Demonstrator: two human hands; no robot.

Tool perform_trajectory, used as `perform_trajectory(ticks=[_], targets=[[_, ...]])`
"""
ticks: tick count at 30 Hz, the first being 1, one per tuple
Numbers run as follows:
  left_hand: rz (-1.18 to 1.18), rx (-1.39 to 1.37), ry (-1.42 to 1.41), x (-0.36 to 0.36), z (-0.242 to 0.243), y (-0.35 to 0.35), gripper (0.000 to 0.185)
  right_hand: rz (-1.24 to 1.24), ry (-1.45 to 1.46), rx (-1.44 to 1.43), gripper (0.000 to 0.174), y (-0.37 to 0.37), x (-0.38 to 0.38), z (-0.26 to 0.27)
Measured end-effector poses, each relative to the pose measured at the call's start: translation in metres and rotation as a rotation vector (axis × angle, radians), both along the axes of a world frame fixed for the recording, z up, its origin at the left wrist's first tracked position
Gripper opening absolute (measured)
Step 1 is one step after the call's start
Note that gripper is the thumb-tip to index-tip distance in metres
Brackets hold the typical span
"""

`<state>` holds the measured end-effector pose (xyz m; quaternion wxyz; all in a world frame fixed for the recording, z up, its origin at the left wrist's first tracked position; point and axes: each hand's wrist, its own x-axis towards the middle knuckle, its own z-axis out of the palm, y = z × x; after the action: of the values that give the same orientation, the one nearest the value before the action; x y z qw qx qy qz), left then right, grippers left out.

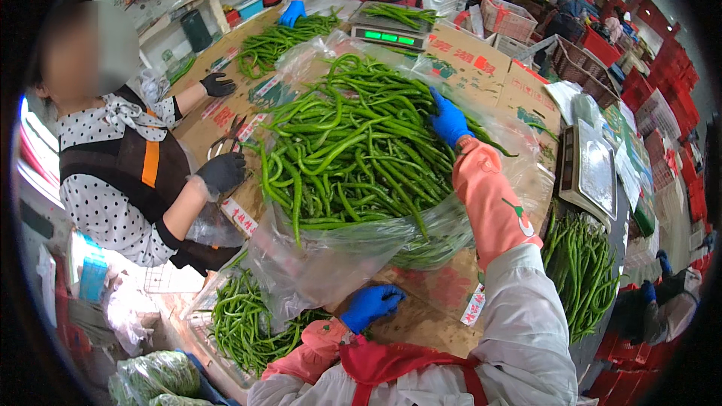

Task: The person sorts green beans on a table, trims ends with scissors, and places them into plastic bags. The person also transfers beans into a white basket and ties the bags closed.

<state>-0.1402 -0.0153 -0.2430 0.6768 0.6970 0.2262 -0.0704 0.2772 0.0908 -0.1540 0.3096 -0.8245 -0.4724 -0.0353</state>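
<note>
A large heap of long green chili peppers (350, 146) lies before me on a clear plastic sheet (338, 270). My right hand (449, 118), in a blue glove and pink sleeve cover, reaches to the right side of the heap and touches the peppers there. Whether its fingers grip any is hidden. Close to my body, my left hand (372, 305) in a blue glove hovers near the cardboard table covering (417, 316), fingers curled, with nothing visible in it. A crate (194, 316) with more green peppers (248, 321) stands to its left.
A co-worker on the left rests black-gloved hands (221, 173) near scissors (228, 138). Across the table another worker's blue-gloved hand (293, 13) touches a pepper pile (287, 39) beside a lit scale (392, 28). At right are a second scale (589, 169) and long peppers (581, 276).
</note>
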Motion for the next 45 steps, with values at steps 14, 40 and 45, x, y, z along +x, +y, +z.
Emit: perform_trajectory(ticks=[14, 40, 45], targets=[[0.001, 0.051, -0.021, 0.001, -0.010, 0.001, 0.027, -0.042, -0.141, 0.051, 0.016, -0.016, 0.009, 0.003], [0.716, 0.879, -0.235, -0.026, 0.098, 0.122, 0.032, -0.018, -0.152, 0.385, 0.019, -0.049, 0.009, 0.038], [0.657, 0.962, -0.126, -0.016, 0.086, 0.120, 0.038, -0.030, -0.072, 0.381, 0.017, -0.054, 0.016, 0.040]])
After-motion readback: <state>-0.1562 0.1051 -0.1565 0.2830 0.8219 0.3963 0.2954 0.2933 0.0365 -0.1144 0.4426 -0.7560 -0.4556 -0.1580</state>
